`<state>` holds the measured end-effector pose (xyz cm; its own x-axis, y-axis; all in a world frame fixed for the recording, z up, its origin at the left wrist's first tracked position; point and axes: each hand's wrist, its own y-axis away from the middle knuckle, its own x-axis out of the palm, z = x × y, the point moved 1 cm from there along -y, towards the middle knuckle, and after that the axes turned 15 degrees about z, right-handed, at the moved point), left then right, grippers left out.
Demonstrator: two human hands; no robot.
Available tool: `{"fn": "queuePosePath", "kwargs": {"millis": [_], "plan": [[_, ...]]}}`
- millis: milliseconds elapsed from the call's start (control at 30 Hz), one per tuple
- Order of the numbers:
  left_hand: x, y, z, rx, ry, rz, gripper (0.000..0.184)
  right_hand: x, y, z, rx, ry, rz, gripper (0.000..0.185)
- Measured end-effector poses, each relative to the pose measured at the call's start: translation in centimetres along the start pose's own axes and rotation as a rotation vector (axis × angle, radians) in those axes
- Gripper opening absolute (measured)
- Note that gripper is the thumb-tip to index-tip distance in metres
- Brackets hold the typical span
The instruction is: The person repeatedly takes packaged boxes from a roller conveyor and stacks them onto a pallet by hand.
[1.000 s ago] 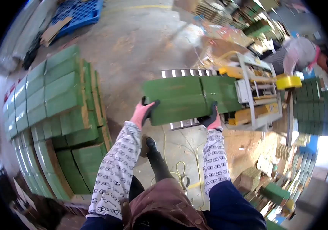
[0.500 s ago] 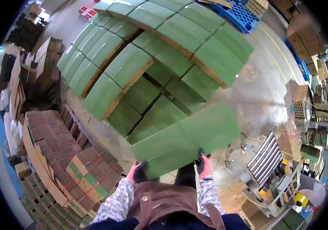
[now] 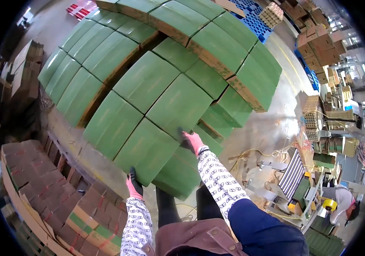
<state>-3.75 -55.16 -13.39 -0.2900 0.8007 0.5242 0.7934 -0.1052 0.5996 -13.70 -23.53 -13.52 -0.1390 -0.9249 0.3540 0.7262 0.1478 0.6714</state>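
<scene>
Two green boxes lie end to end on a large stack, a near box (image 3: 146, 149) and a far box (image 3: 179, 102). At the near box's lower left corner, my left hand (image 3: 134, 184), in a pink and black glove, presses its fingers against the edge. My right hand (image 3: 191, 141), gloved alike, grips at the right side where the two boxes meet; its fingertips are slightly blurred. Left of them lies another pair of green boxes (image 3: 114, 123). Lower green boxes (image 3: 178, 175) show below, between the hands and my legs.
Higher green boxes (image 3: 220, 47) rise at the back. Brown bundles (image 3: 37, 183) stand at the lower left. On the right are a roller conveyor (image 3: 291, 175), a yellow tape roll (image 3: 330, 205) and a bending co-worker (image 3: 342, 202). A hose lies on the floor.
My view has turned from the conveyor to the stack. The green boxes carried between my hands now rest on the stack. My right hand has moved up and forward along their side.
</scene>
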Motion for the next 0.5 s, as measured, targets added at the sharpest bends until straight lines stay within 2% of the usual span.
{"fn": "queuePosePath", "kwargs": {"millis": [100, 167, 233, 267, 300, 333, 367, 400, 433, 467, 500], "plan": [[0.7, -0.1, -0.2, -0.015, -0.114, -0.026, 0.051, 1.4, 1.1, 0.8, 0.078, -0.103, -0.130, 0.050], [-0.4, -0.3, 0.0, -0.066, -0.216, -0.014, 0.053, 0.0, 0.9, -2.6, -0.011, 0.098, -0.149, 0.043], [-3.5, -1.5, 1.2, -0.087, -0.324, 0.021, 0.056, -1.6, 1.3, -4.5, 0.145, 0.015, -0.132, 0.042], [-4.6, -1.6, 1.5, -0.105, -0.382, 0.044, 0.058, -2.1, 3.6, -5.4, -0.058, 0.487, -0.077, 0.045], [-4.5, -1.4, 1.6, -0.153, -0.109, 0.111, 0.065, -2.5, 6.2, -6.9, -0.280, 0.753, -0.106, 0.045], [-4.7, -0.8, 1.3, -0.212, -0.031, 0.176, 0.065, -3.2, 9.2, -8.1, -0.242, 0.843, -0.086, 0.046], [-10.0, -1.8, 2.8, -0.175, -0.030, 0.121, 0.062, -4.0, 12.8, -9.2, -0.111, 0.854, -0.049, 0.047], [-10.3, -1.2, 2.5, -0.176, 0.007, 0.078, 0.062, -5.1, 16.5, -10.0, 0.014, 0.864, -0.012, 0.049], [-4.8, 1.6, 1.6, -0.089, -0.017, 0.021, 0.070, -6.9, 20.0, -12.1, 0.095, 0.750, -0.061, 0.050], [-4.3, 3.1, 2.1, -0.181, -0.048, -0.098, 0.075, -9.5, 23.4, -14.9, -0.012, 0.972, 0.064, 0.031], [-3.5, 5.0, 3.1, -0.201, 0.021, -0.145, 0.074, -12.3, 27.3, -17.8, -0.009, 0.909, 0.020, 0.029]]}}
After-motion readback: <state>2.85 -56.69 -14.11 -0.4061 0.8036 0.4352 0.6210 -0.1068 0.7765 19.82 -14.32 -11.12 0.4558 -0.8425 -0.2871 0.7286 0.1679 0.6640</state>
